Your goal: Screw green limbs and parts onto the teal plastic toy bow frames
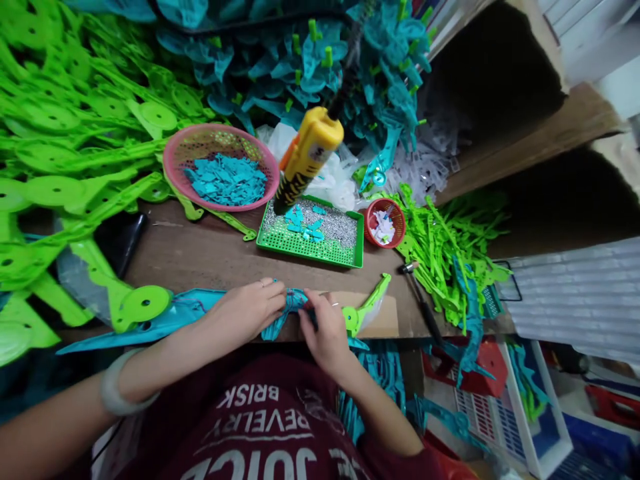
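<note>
A long teal plastic toy part lies along the bench's near edge, with green disc-ended limbs at both ends. My left hand bends over its middle, fingers closed on the teal plastic. On the other side of the handle-like stub, my right hand pinches the same part between thumb and fingers. Whether a small piece sits under the fingertips is hidden. The right green limb rests over a piece of cardboard.
Beyond the hands stand a green tray of small metal bits and teal pieces, a pink basket and a red basket. A yellow power screwdriver hangs above the tray. A hammer lies right; green parts heap left.
</note>
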Demonstrator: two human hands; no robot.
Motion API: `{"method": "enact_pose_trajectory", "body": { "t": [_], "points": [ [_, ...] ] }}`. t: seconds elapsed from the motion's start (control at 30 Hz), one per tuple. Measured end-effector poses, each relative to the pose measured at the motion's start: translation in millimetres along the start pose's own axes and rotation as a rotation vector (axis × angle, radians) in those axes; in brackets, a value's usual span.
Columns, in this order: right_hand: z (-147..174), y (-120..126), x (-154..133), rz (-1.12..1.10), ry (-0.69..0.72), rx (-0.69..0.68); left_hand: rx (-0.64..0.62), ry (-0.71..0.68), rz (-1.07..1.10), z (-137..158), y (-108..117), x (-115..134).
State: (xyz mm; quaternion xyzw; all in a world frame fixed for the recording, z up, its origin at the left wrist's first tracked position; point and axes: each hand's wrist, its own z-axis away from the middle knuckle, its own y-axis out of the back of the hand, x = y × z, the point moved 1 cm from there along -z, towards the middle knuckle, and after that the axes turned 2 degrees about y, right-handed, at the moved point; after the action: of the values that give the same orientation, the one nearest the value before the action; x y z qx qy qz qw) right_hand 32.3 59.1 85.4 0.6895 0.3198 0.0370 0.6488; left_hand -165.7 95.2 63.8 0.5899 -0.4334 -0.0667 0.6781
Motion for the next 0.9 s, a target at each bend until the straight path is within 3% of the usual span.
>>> {"method": "enact_pose_trajectory", "body": {
  "t": [0.2,0.33,0.5,0.6,0.7,0.8,0.9],
  "points": [
    [12.4,20.2,25.8,-0.141,-0.010,-0.040,0.030,0.013,-0.095,-5.6,-4.4,3.4],
    [26.7,40.3,46.8,-0.072,-0.059,-0.030,0.078,0.059,-0.117,-9.1,-11.6,3.0],
    [30.4,70.2,41.9,-0.027,-0.051,-0.187,0.087,0.046,-0.148,-9.0,-13.6,4.7],
    [16.4,60.4,15.7,-0.054,-0.024,-0.151,0.116,0.055,-0.161,-9.6,-13.2,7.4],
    [-2.8,30.9,-4.3,0.072,-0.045,-0.173,0.164,0.070,-0.189,-10.9,-13.4,10.3],
    [-10.2,11.3,-5.9,0.127,-0.031,-0.211,0.185,0.059,-0.199,-11.6,-15.2,11.8],
    [-1.2,13.9,8.3,0.080,-0.021,-0.147,0.228,0.034,-0.202,-11.1,-17.8,11.7]
  ]
}}
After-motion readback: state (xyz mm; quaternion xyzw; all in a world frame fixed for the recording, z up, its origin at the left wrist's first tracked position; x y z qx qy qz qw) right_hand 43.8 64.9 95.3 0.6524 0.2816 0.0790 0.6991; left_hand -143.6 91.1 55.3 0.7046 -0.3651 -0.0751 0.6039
